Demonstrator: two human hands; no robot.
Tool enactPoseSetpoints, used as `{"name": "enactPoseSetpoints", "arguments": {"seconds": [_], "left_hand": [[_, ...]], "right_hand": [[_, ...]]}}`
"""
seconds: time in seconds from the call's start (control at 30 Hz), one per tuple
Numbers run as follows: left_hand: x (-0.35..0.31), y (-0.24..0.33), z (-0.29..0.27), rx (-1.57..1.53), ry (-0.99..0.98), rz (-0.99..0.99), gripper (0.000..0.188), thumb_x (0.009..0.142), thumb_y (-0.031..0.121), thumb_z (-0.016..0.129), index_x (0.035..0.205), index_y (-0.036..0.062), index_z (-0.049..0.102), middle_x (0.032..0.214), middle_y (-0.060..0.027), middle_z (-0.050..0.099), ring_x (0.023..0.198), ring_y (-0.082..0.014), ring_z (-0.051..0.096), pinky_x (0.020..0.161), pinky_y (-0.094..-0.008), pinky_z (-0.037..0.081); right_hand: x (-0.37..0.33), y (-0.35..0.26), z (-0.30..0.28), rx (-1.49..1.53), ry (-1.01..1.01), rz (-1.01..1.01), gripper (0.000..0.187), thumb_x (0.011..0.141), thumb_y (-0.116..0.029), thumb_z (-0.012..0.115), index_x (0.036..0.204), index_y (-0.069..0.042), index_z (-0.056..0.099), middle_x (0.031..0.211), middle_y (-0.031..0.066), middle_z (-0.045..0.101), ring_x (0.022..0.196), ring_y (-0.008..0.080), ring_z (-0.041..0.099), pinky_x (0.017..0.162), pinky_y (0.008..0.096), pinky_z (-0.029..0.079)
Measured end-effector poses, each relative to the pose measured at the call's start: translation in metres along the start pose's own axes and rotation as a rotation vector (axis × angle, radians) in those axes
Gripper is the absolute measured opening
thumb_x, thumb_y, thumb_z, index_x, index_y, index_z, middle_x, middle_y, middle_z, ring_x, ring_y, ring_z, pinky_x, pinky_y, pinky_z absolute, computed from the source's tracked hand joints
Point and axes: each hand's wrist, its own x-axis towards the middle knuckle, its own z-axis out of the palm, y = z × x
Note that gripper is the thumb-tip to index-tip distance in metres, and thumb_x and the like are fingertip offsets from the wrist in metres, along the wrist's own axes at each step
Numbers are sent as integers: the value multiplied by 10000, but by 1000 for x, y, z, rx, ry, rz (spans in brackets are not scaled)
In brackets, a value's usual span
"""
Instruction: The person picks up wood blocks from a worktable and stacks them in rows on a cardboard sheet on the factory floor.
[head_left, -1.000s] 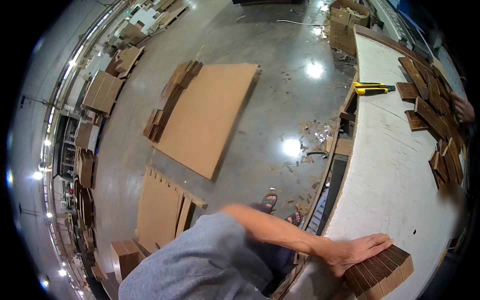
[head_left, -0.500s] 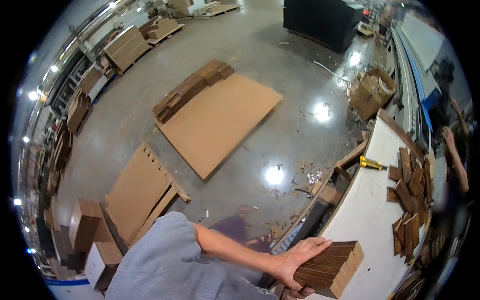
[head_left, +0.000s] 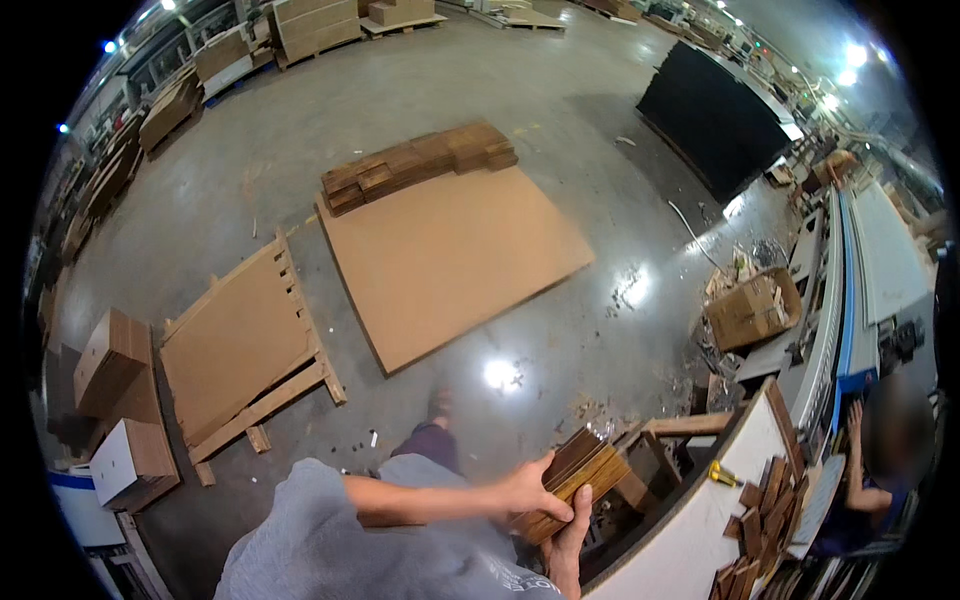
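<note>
A stack of brown wooden strips (head_left: 590,468) is gripped between my two hands, just left of a white-topped table (head_left: 655,550). My left hand (head_left: 538,492) reaches across from the left and closes over the stack's near side. My right hand (head_left: 568,540) is wrapped against its lower right side, thumb up; the rest of those fingers is hidden. On the floor ahead lies a large tan board (head_left: 460,270), with a row of similar brown wooden pieces (head_left: 420,165) along its far edge.
Loose wooden pieces (head_left: 768,512) and a yellow-handled cutter (head_left: 722,474) lie on the table. A scrap-filled cardboard box (head_left: 755,312) stands beyond it. A pallet with a board (head_left: 245,345) is at left, a black block (head_left: 715,120) far right. A person (head_left: 870,480) is beside the machine.
The stack has come off the white table, leftward and turned, and is now in both hands. My view has swung to the right, and my body has moved away from the table.
</note>
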Motion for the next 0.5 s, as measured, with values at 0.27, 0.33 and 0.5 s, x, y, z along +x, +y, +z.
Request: {"name": "enactPoseSetpoints", "arguments": {"seconds": [0.27,0.33,0.5], "left_hand": [[52,26,-132,31,127,21,1007,637,273,888,1473,-11,404,1348,-191,592,1282,-282,549,1104,-388,417],[62,56,-165,-26,148,61,1075,577,382,889,1422,-95,429,1281,-243,627,1185,-308,619,1040,-383,467],[90,106,-239,-17,142,-171,923,685,252,875,1474,35,448,1404,-164,559,1309,-272,526,1105,-387,406]], "right_hand": [[107,26,77,-173,-41,23,785,893,-568,670,1409,-11,468,1257,147,617,1097,281,637,950,423,533],[136,29,103,-170,-23,40,761,884,-545,681,1396,-18,480,1243,141,623,1087,280,640,949,424,535],[215,15,179,-205,-142,133,743,875,-507,674,1403,-23,476,1252,155,616,1108,282,638,952,416,548]]}}
